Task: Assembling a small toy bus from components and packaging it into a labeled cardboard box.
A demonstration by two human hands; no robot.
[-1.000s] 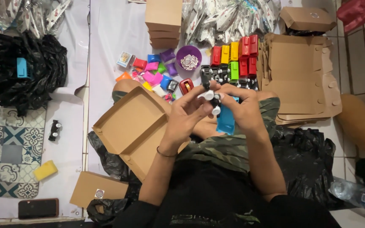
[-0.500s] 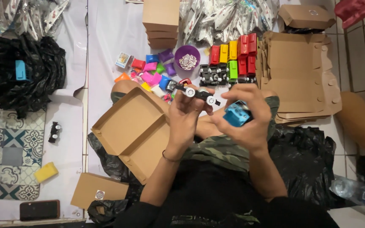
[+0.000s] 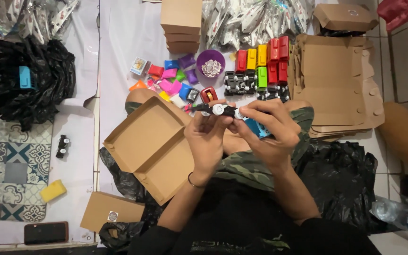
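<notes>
- Hands meet over the lap — the left hand (image 3: 207,137) and the right hand (image 3: 267,130) work together on a small toy car, fingers curled shut around its parts.
- The left hand pinches a black wheeled chassis (image 3: 218,110) with white wheels, held level above the knees; the right hand is clamped on a blue car body (image 3: 259,128) just beside it, the two pieces touching or nearly so — whether they are already snapped together cannot be told.
- Finished work, by the look of it: a block of red, yellow and green toy cars (image 3: 265,59) stands in rows on the white floor sheet (image 3: 119,42), beside a group of bare black chassis (image 3: 239,82) that seem yet to get bodies.
- An open brown cardboard box (image 3: 149,146) rests on the left knee, with nothing inside it — packing appears not to have begun for this one.
- A stack of flat unfolded boxes (image 3: 341,85) lies toward the sheet's right edge, and closed boxes (image 3: 181,21) are piled at its far edge, so many remain to be filled.
- Loose coloured pieces (image 3: 168,78) and a purple bowl (image 3: 211,63) sit between the closed boxes and the knees.
</notes>
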